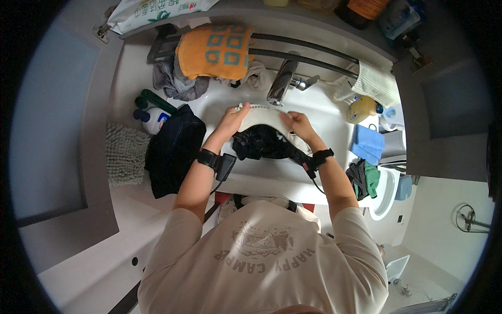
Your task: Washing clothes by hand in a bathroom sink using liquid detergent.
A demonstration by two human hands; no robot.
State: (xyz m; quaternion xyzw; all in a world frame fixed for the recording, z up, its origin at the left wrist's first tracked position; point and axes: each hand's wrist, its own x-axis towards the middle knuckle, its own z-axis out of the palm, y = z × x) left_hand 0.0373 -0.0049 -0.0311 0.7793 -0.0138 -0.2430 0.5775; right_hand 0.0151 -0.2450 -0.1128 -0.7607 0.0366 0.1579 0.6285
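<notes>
Over the white sink point(334, 123), both my hands hold a pale, curved piece of cloth point(261, 118) with a dark dotted line along its far edge. My left hand point(234, 120) is closed on its left end, thumb along the top. My right hand point(299, 125) pinches its right side, fingers slightly blurred. Below the pale cloth hangs a crumpled black cloth point(261, 142), and I cannot tell whether the two are one garment. The chrome faucet point(282, 83) stands just beyond my hands.
A dark garment point(178, 149) lies on the left counter beside a white bottle point(153, 120) and grey chenille mat point(125, 154). An orange towel point(214, 52) hangs from the rail at the back. Blue cloths point(367, 144) and a yellow bottle point(362, 110) sit at right.
</notes>
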